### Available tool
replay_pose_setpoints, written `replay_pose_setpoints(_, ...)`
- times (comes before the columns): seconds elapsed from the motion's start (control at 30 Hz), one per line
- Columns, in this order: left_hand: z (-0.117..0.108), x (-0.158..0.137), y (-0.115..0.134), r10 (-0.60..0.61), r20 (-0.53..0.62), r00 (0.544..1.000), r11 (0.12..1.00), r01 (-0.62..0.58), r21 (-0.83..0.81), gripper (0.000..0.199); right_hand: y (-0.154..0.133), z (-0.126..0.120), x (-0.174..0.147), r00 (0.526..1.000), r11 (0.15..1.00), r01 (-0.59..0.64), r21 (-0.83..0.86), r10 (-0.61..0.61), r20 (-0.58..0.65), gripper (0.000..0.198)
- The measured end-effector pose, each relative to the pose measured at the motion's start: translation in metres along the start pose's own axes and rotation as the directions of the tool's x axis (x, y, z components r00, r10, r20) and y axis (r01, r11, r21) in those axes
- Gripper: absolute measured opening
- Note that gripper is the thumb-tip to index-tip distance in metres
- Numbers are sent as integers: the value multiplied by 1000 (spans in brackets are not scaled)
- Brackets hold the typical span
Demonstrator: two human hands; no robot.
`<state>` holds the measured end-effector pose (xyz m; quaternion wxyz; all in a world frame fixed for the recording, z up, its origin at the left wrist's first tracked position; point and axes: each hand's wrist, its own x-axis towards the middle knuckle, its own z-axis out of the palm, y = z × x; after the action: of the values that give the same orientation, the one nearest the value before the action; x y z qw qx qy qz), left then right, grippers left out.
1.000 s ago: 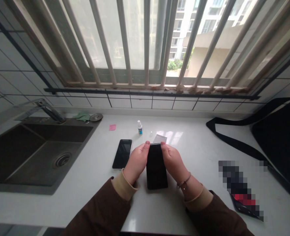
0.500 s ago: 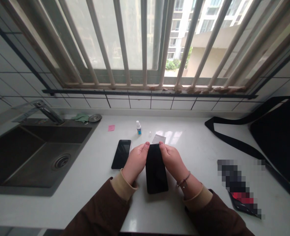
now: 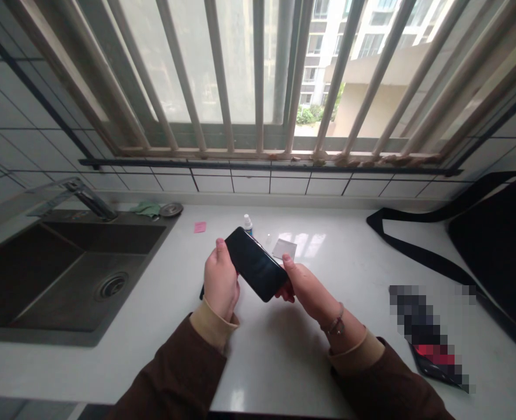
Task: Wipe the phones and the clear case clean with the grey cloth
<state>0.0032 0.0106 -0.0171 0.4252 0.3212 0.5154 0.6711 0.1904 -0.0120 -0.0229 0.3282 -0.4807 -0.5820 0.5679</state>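
A black smartphone (image 3: 257,265) is held slantwise above the counter, its dark screen facing up towards me. My left hand (image 3: 221,274) grips its left end, the thumb along the edge. At the lower right end my right hand (image 3: 299,281) is closed on it, thumb on top and fingers beneath. Behind the phone stands a small white bottle (image 3: 247,222), its lower part covered. A thin pale square (image 3: 285,249) lies flat just beyond my right thumb. The second phone on the counter is almost wholly hidden by my left hand.
To the left is a sink (image 3: 78,335) with a faucet (image 3: 92,201). A pink paper (image 3: 200,227) and a green cloth (image 3: 146,209) lie towards the back. On the right are a black bag (image 3: 498,251) with its strap and a blurred-out dark object (image 3: 433,344).
The phone has turned from upright to a slant and been raised from the counter. My left hand has shifted left, now covering the second phone; my right hand has moved to the phone's lower right end.
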Motion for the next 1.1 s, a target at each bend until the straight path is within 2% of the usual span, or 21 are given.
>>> replay_pose_setpoints(0.07, -1, 7, 2, -23, -112, 993, 996, 14, -83, 55, 3, 2, 0, 999, 1000, 22, 4, -23, 44, 85)
replay_pose_setpoints(0.13, -1, 10, 3, -37, -156, 987, 992, 18, -124, 52, 6, 4, 0, 994, 995, 96, -34, -94, 51, 82)
replay_pose_setpoints(0.3, 1, 6, 3, -44, -111, 993, 988, 27, -155, 50, 6, 5, -1, 990, 993, 92, -75, -99, -97, 80)
replay_pose_setpoints(0.43, 1, 5, 0, -53, -95, 994, 987, 38, -156, 50, 1, 3, -2, 966, 938, 207, -278, -241, -93, 72)
replay_pose_setpoints(0.5, 0, 6, 0, -40, -98, 994, 989, 25, -148, 51, 0, 2, -2, 954, 919, 237, -314, -282, -105, 71)
replay_pose_setpoints(0.6, 0, 6, 0, 5, -113, 994, 990, -21, -139, 51, 1, 4, -1, 975, 965, 189, -181, -206, -84, 70)
replay_pose_setpoints(0.67, 1, 5, 0, 30, -127, 991, 988, -48, -144, 52, 2, 6, -1, 993, 991, 115, -66, -113, 36, 63)
replay_pose_setpoints(0.73, 1, 4, 1, 46, -121, 992, 988, -63, -138, 52, 3, 8, -1, 982, 999, 40, -6, -38, 187, 53)
replay_pose_setpoints(0.8, 1, 3, 1, 49, -95, 994, 991, -60, -123, 53, 5, 10, -1, 965, 1000, 7, 8, -9, 263, 50)
replay_pose_setpoints(0.97, 0, 2, 1, 47, -46, 998, 995, -50, -84, 57, 10, 9, 0, 959, 998, 48, 40, -57, 279, 51)
replay_pose_setpoints(1.03, -1, 1, 3, 85, -30, 996, 996, -85, 2, 59, 9, 7, 0, 960, 992, 85, 96, -107, 257, 57)
replay_pose_setpoints(1.1, -3, -2, 6, 100, 41, 994, 982, -105, 155, 60, 7, 6, 1, 971, 978, 146, 152, -171, 165, 64)
